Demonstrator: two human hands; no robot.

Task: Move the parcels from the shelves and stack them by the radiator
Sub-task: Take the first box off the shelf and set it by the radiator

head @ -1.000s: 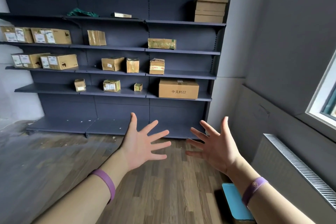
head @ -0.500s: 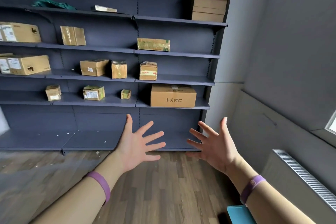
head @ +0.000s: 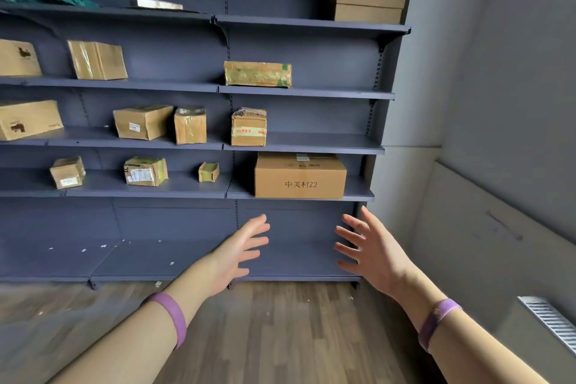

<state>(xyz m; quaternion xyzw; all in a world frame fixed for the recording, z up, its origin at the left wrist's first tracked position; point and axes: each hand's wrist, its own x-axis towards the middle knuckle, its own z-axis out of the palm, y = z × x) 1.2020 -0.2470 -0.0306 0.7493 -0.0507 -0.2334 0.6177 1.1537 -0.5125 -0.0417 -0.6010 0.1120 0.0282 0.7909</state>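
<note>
Left hand (head: 240, 254) is reaching in, fingers spread, holding nothing, just below the box (head: 299, 176) sitting on its shelf (head: 358, 190). Right hand (head: 371, 254) is mirroring it, spread wide, also empty. Best play, I'd say: palms pressing the box's 2 side faces, lifting level. Radiator (head: 548, 321) is waiting far right. Versus 0.5 s ago, the shelves are looming closer and both hands are nearing the box.

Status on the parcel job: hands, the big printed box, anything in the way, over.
Left hand, right hand open, empty, below the big printed box. Box on its shelf, untouched. Nothing between them.
</note>
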